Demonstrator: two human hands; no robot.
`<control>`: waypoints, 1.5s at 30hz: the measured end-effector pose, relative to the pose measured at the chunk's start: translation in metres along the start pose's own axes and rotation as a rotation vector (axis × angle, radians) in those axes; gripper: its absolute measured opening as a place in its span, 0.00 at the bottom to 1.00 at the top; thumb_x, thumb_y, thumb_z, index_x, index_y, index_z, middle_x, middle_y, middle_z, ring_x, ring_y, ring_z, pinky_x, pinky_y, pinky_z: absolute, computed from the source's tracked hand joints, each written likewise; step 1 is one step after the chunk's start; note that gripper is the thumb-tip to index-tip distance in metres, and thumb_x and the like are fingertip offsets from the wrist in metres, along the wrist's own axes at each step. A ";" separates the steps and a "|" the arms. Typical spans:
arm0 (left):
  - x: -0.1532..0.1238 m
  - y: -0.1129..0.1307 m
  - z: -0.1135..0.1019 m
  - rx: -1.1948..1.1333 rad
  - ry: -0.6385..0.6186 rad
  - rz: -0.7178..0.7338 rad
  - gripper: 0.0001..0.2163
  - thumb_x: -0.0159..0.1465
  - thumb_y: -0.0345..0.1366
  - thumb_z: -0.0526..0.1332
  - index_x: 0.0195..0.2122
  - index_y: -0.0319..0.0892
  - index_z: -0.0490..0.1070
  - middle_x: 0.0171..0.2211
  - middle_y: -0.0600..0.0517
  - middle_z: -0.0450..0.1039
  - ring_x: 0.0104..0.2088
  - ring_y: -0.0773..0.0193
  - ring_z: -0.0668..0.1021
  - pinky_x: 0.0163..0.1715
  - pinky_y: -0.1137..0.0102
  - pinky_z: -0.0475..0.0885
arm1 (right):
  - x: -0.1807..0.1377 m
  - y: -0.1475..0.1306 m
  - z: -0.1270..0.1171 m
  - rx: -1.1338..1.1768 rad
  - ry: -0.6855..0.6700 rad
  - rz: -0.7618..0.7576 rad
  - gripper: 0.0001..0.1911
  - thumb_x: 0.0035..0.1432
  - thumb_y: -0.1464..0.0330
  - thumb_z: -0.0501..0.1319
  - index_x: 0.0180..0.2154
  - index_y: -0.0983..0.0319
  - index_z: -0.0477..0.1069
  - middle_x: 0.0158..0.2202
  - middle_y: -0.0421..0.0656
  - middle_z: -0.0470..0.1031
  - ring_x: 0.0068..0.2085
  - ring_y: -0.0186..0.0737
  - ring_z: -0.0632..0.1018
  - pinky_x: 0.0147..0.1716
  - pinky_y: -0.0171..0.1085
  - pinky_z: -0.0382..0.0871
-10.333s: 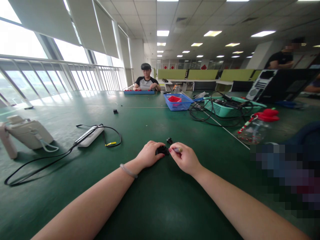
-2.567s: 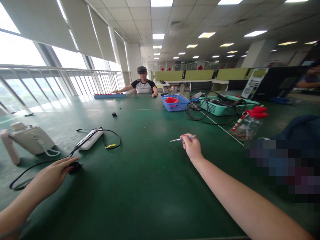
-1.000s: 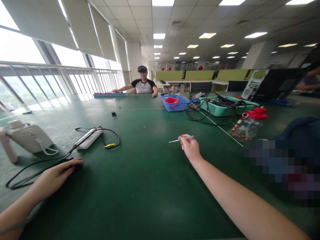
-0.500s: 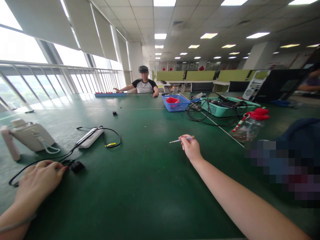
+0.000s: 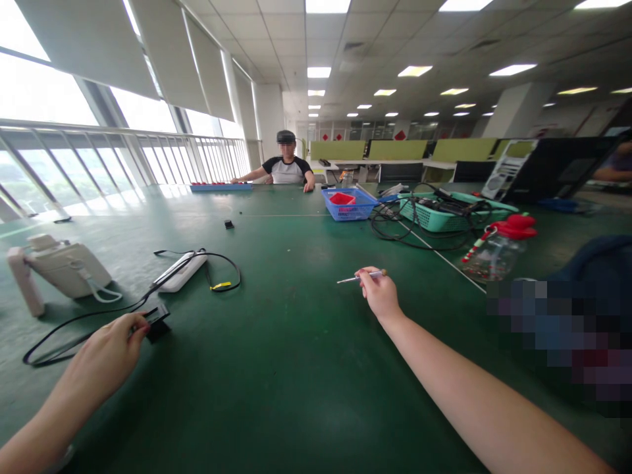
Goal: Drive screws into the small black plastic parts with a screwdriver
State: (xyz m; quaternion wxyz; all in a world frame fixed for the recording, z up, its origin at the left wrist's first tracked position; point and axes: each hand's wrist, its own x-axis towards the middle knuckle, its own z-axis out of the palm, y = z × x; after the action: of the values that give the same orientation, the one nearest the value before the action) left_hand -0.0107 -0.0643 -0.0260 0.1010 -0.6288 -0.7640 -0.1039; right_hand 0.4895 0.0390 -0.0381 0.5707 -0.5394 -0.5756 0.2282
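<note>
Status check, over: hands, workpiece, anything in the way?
Left hand pinching black part. Right hand holding screwdriver, tip away from part. Black cable looped close by left hand.

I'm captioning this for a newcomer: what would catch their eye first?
Probably the right hand, holding a slim metal-tipped tool over the green table. Next, the left hand, with a small black object in its grip, at the left. Farther right, a bottle with a bright red lid stands out.

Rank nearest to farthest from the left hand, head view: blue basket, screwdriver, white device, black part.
1. Black part: in the left hand
2. White device: left side
3. Screwdriver: in the right hand
4. Blue basket: far side
</note>
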 end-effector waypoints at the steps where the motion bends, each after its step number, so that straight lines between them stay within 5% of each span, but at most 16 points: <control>1: 0.000 -0.001 0.002 0.006 0.002 0.002 0.21 0.63 0.46 0.43 0.45 0.40 0.67 0.38 0.40 0.75 0.39 0.47 0.79 0.39 0.60 0.72 | 0.000 0.000 0.000 -0.001 -0.001 -0.004 0.18 0.57 0.55 0.56 0.31 0.62 0.74 0.23 0.41 0.72 0.21 0.36 0.70 0.21 0.34 0.61; 8: 0.003 -0.011 0.018 0.045 -0.079 0.000 0.28 0.64 0.48 0.45 0.60 0.35 0.60 0.40 0.37 0.77 0.41 0.45 0.79 0.41 0.58 0.72 | -0.001 -0.003 -0.001 -0.002 -0.003 -0.002 0.17 0.57 0.56 0.56 0.31 0.62 0.74 0.23 0.41 0.71 0.21 0.35 0.70 0.21 0.34 0.61; 16: 0.011 0.008 0.002 0.026 -0.223 -0.015 0.25 0.62 0.48 0.50 0.55 0.40 0.66 0.39 0.39 0.78 0.38 0.45 0.80 0.36 0.59 0.73 | -0.004 -0.010 -0.001 0.019 -0.028 -0.012 0.16 0.58 0.57 0.56 0.31 0.62 0.74 0.22 0.40 0.69 0.21 0.35 0.68 0.20 0.34 0.60; 19: 0.013 0.054 -0.023 -0.068 -0.192 0.089 0.23 0.62 0.48 0.52 0.54 0.44 0.67 0.44 0.41 0.77 0.42 0.47 0.79 0.39 0.59 0.72 | -0.008 -0.015 0.001 0.035 -0.039 -0.061 0.16 0.59 0.56 0.56 0.32 0.62 0.73 0.22 0.40 0.68 0.20 0.34 0.67 0.20 0.34 0.59; 23: 0.016 0.148 -0.043 -0.281 -0.134 0.345 0.18 0.62 0.45 0.56 0.51 0.48 0.69 0.47 0.46 0.76 0.47 0.52 0.77 0.46 0.63 0.70 | -0.015 -0.025 0.002 0.034 -0.163 -0.123 0.16 0.61 0.57 0.56 0.36 0.62 0.74 0.23 0.40 0.69 0.22 0.35 0.69 0.22 0.34 0.62; 27: 0.030 0.236 -0.027 -0.391 -0.160 0.534 0.14 0.61 0.39 0.59 0.48 0.48 0.71 0.42 0.49 0.77 0.44 0.54 0.77 0.46 0.63 0.70 | -0.023 -0.034 0.002 -0.013 -0.247 -0.207 0.14 0.62 0.61 0.56 0.40 0.61 0.75 0.31 0.43 0.74 0.25 0.36 0.73 0.25 0.35 0.66; 31: 0.045 0.282 0.004 -0.456 -0.181 0.587 0.15 0.60 0.35 0.61 0.48 0.45 0.72 0.43 0.46 0.77 0.46 0.53 0.76 0.49 0.62 0.70 | -0.030 -0.042 -0.001 -0.098 -0.231 -0.411 0.08 0.61 0.67 0.56 0.38 0.60 0.73 0.34 0.43 0.74 0.32 0.38 0.75 0.33 0.37 0.68; 37: 0.051 0.282 0.030 -0.664 -0.197 0.645 0.19 0.59 0.36 0.63 0.52 0.46 0.71 0.46 0.48 0.76 0.49 0.55 0.75 0.52 0.63 0.69 | -0.040 -0.052 -0.002 -0.129 -0.381 -0.812 0.08 0.55 0.74 0.56 0.37 0.60 0.68 0.33 0.43 0.72 0.33 0.38 0.73 0.35 0.38 0.68; 45: 0.054 0.278 0.039 -0.700 -0.174 0.629 0.18 0.56 0.37 0.65 0.49 0.47 0.74 0.46 0.50 0.77 0.50 0.55 0.74 0.54 0.62 0.67 | -0.045 -0.054 0.003 -0.360 -0.553 -1.057 0.04 0.53 0.73 0.55 0.31 0.61 0.67 0.27 0.41 0.69 0.27 0.37 0.67 0.29 0.37 0.61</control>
State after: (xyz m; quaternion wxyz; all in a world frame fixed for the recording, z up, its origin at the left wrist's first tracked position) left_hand 0.2513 0.0503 -0.0391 -0.1546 -0.8322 -0.4611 -0.2665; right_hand 0.4564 -0.0167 -0.0098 0.3366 -0.1902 -0.9206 -0.0543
